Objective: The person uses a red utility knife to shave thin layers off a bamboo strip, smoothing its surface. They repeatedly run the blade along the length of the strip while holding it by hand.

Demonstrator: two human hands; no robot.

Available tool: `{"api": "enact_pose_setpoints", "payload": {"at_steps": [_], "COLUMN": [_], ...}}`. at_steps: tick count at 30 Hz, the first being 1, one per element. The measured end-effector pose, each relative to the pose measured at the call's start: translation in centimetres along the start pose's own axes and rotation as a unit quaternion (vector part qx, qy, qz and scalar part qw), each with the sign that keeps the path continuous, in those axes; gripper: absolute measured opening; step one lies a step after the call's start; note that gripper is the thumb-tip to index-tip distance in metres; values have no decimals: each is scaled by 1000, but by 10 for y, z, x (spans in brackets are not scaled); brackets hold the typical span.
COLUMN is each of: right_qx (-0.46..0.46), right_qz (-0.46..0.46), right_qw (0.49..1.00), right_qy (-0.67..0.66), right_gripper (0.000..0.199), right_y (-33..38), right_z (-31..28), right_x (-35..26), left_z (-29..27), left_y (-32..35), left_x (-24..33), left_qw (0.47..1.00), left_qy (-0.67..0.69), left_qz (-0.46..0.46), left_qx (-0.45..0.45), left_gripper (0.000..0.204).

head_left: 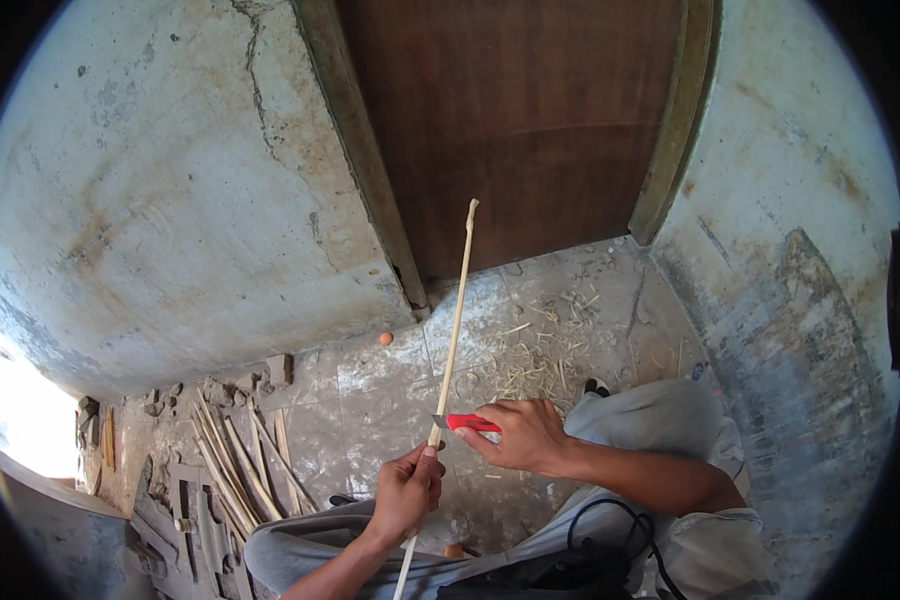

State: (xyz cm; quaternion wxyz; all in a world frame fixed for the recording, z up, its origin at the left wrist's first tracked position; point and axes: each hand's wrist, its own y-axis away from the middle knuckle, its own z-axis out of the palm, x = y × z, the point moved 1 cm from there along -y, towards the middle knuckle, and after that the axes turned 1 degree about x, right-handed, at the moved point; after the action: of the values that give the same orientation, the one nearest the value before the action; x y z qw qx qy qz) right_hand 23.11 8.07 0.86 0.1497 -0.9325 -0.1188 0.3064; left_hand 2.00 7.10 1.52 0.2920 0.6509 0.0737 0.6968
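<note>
A long, thin, pale strip that looks like bamboo (456, 320) runs from my lap up toward the door, with a knobbly far end. My left hand (408, 490) is closed around its lower part, thumb on top. In my right hand (526, 434) is a red utility knife (473, 423), gripped by its handle. The knife's short dark blade meets the strip just above my left fingers. Part of the handle is hidden by my right fingers.
Curled shavings (545, 365) litter the tiled floor before a brown door (530, 120). Several more strips (240, 460) lean at the left, beside a grey slotted piece (195, 530) and rubble. A small orange round object (386, 339) lies near the cracked wall (170, 200). A black cord (620, 503) loops over my lap.
</note>
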Motion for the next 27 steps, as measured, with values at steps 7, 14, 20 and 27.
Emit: {"api": "enact_pose_setpoints", "payload": {"at_steps": [7, 14, 20, 27], "right_qx": [-26, 27, 126, 110], "right_qz": [154, 166, 204, 151], "right_qw": [987, 983, 966, 934], "right_qy": [31, 69, -99, -303], "right_gripper": [44, 45, 62, 72], "right_y": [-33, -37, -42, -33], "right_z": [-31, -35, -39, -31], "right_x": [38, 45, 59, 45], "left_z": [4, 5, -1, -3], "left_y": [9, 5, 7, 3], "left_x": [-10, -10, -6, -6], "left_qw": [998, 999, 999, 999], "left_qy": [1, -6, -10, -7], "left_qz": [-61, -27, -15, -31], "left_qx": [-33, -34, -34, -38], "left_gripper": [38, 34, 32, 33]}}
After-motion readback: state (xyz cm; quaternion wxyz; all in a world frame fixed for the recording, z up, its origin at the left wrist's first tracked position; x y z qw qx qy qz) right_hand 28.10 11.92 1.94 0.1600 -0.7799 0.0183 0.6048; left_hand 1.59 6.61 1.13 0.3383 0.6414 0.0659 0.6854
